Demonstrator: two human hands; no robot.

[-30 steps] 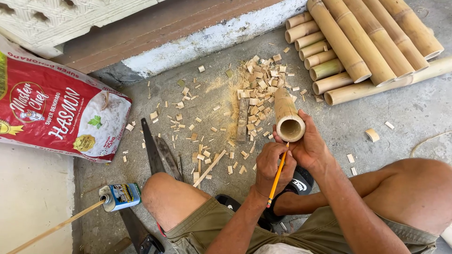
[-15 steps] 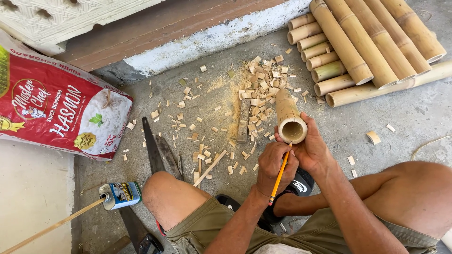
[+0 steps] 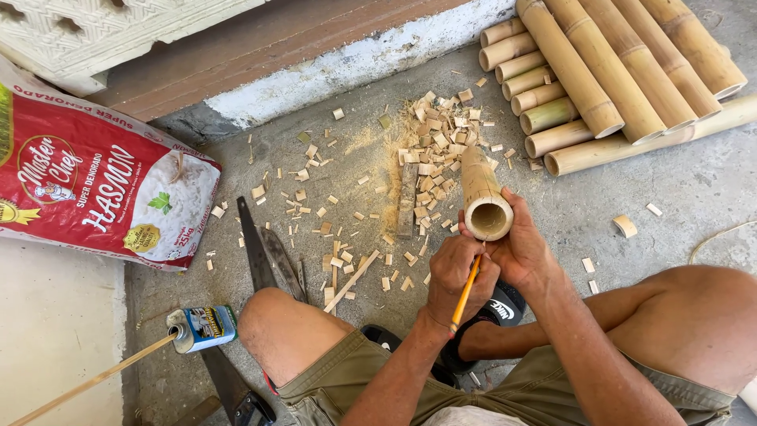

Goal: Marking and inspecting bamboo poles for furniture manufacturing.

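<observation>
- Bamboo poles (image 3: 623, 63) lie stacked at my upper right, well apart from the work; a red sack (image 3: 95, 189) sits far left.
- Bamboo tube (image 3: 482, 193) lies on the concrete between my knees, long axis running away from me, open end facing me.
- Right hand (image 3: 524, 252) is nearer, fingers wrapped around the tube's near end.
- Left hand (image 3: 453, 276) sits just below the rim, fingers pinched narrow on an orange pencil (image 3: 465, 292).
- Against the earlier frames, both hands and tube look unmoved.
</observation>
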